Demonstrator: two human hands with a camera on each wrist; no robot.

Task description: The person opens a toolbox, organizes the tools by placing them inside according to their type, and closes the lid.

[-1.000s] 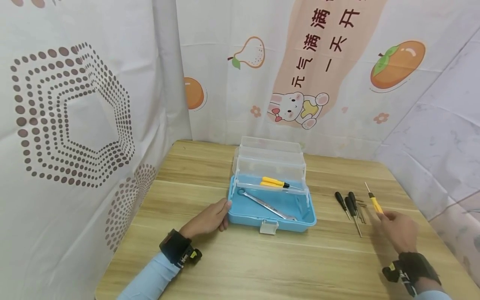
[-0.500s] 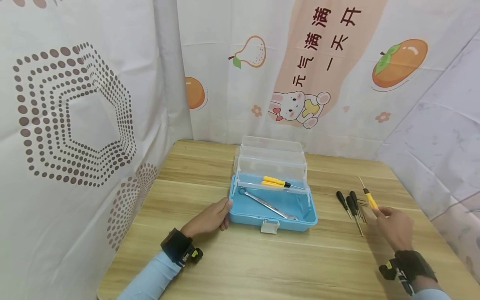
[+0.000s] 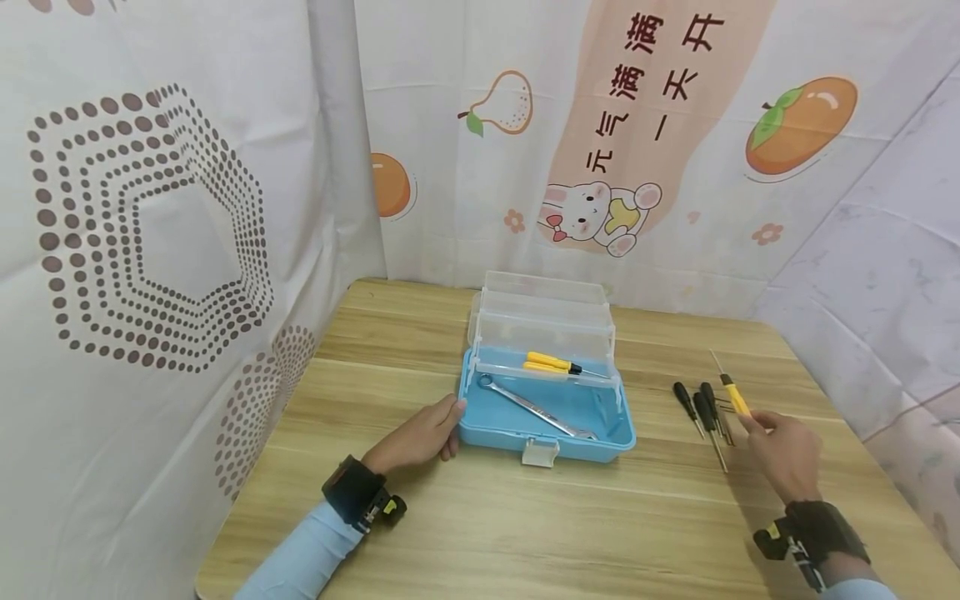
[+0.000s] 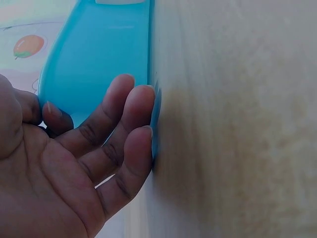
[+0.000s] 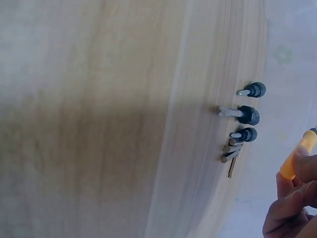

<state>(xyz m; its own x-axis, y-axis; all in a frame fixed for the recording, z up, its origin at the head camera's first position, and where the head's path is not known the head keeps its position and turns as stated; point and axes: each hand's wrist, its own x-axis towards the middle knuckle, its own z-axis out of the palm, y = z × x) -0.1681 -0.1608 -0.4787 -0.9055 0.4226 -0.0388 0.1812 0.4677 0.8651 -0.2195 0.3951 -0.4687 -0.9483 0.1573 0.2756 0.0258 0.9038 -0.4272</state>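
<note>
My left hand (image 3: 416, 437) holds the left end of the open blue toolbox (image 3: 487, 437), its thumb at the rim. In the left wrist view, several curled fingers (image 4: 136, 106) lie against the box's outer wall, low by the tabletop. Over the table's right side, my right hand (image 3: 787, 454) pinches a yellow-handled screwdriver (image 3: 735, 397) by the handle end, the shaft pointing up and away. Inside the box lies a silver combination wrench (image 3: 536, 411). Above it, two yellow-handled screwdrivers (image 3: 548, 362) sit in the clear tray (image 3: 495, 371).
Left of my right hand lie three black-handled screwdrivers (image 3: 703, 410) and several hex keys (image 3: 726, 427) on the wooden table (image 3: 570, 525). The box's clear tiers (image 3: 543, 310) stand raised at the back. Printed curtains (image 3: 450, 200) close off the back and sides.
My right hand has moved left with the yellow-handled screwdriver, closer to the black-handled ones. The left hand stays at the box, and the box has not moved.
</note>
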